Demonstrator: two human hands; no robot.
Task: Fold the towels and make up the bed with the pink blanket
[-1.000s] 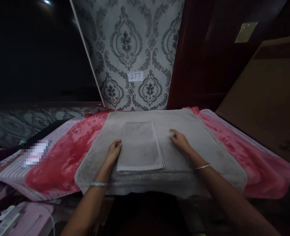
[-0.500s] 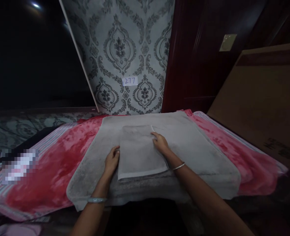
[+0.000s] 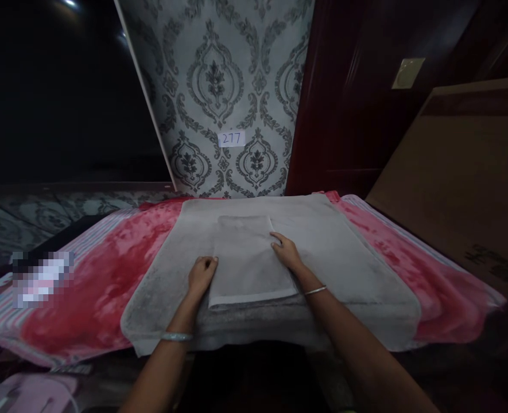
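Observation:
A small grey folded towel [image 3: 247,261] lies on a larger grey towel [image 3: 348,269] spread over a red and pink blanket [image 3: 103,275]. My left hand [image 3: 202,274] rests at the folded towel's left edge, fingers curled against it. My right hand [image 3: 287,252] lies on the folded towel's right edge, fingers pressed down on the cloth. Each wrist bears a thin bangle.
Patterned grey wallpaper with a small label reading 277 [image 3: 231,138] rises behind the blanket. A dark red door [image 3: 357,103] stands to the right, with a brown board [image 3: 469,172] leaning beside it. A pink object [image 3: 34,393] lies at the lower left.
My right hand slid left from the large towel onto the folded towel's right edge. My left hand stayed at the left edge. The view shifted slightly.

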